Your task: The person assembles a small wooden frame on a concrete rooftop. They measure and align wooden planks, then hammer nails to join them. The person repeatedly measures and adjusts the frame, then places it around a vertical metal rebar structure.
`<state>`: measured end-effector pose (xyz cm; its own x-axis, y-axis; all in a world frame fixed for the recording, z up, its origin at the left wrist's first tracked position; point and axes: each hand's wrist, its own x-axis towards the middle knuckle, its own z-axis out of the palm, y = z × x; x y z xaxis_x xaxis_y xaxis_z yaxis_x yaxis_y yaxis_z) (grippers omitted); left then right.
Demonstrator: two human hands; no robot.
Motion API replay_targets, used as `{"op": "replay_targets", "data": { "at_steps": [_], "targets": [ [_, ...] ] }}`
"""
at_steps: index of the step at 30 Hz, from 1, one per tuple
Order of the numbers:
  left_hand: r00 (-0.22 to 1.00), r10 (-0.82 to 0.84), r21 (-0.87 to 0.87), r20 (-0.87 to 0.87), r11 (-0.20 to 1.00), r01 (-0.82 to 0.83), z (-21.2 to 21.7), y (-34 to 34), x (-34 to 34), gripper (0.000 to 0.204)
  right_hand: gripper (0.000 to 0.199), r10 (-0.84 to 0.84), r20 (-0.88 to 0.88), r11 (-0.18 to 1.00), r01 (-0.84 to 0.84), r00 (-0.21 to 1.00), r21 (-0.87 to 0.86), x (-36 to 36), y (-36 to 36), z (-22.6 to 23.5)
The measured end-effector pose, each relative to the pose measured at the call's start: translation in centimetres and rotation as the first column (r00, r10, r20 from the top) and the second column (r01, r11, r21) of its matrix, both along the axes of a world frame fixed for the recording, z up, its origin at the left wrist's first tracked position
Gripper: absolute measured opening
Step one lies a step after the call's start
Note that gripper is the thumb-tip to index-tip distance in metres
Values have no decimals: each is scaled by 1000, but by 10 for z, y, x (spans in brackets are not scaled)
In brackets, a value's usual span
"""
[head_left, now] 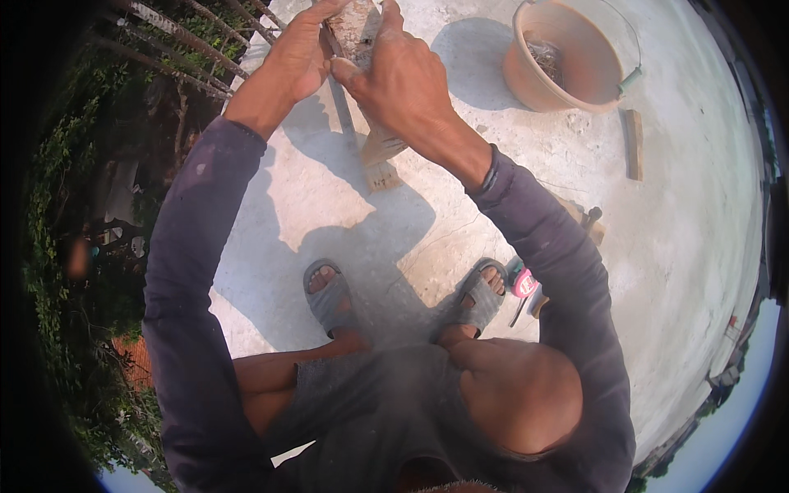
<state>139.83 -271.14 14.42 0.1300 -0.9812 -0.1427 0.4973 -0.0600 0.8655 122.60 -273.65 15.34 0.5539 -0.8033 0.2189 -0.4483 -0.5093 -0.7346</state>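
Note:
At the upper edge, a worn wooden board (355,31) with flaking pale patches stands between my two hands. My right hand (403,78) is closed round its right side, thumb across the front. Against the board's left side is my left hand (296,57), its fingers curled and partly cut off by the picture's edge. A narrow dark strip (342,107) runs down from between the hands. Below my right hand, the lower end of a piece of wood (381,176) shows near the pale concrete floor; whether it joins the board is hidden.
An orange-tan bucket (526,78) with debris inside stands at the far right, a short wood block (634,145) beside it. By my right sandal lies a pink tape measure (523,283). Rusty rods (177,37) and foliage (62,238) border the floor's left edge.

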Motion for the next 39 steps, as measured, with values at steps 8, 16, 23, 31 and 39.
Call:
{"op": "replay_targets", "data": {
  "at_steps": [8, 16, 23, 31, 39],
  "targets": [
    [998, -28, 171, -63, 984, 39, -14, -27, 4, 38, 81, 59, 28, 998, -59, 998, 18, -43, -11, 15],
    [988, 153, 248, -15, 958, -145, -41, -31, 19, 43, 67, -728, -150, 681, 731, 669, -43, -357, -19, -74],
    [988, 148, 203, 34, 967, -151, -42, -37, 13, 45, 56, -795, -513, 427, 899, 323, -96, -473, 127, -185],
    [986, 169, 230, -2, 959, -164, -35, -31, 8, 41, 46, -606, -446, 789, 568, 659, -233, -423, 117, -176],
    [981, 190, 129, -38, 975, -183, -29, -29, -12, 29, 72, -723, -532, 537, 843, 441, -30, -435, 166, -192]
  ]
}}
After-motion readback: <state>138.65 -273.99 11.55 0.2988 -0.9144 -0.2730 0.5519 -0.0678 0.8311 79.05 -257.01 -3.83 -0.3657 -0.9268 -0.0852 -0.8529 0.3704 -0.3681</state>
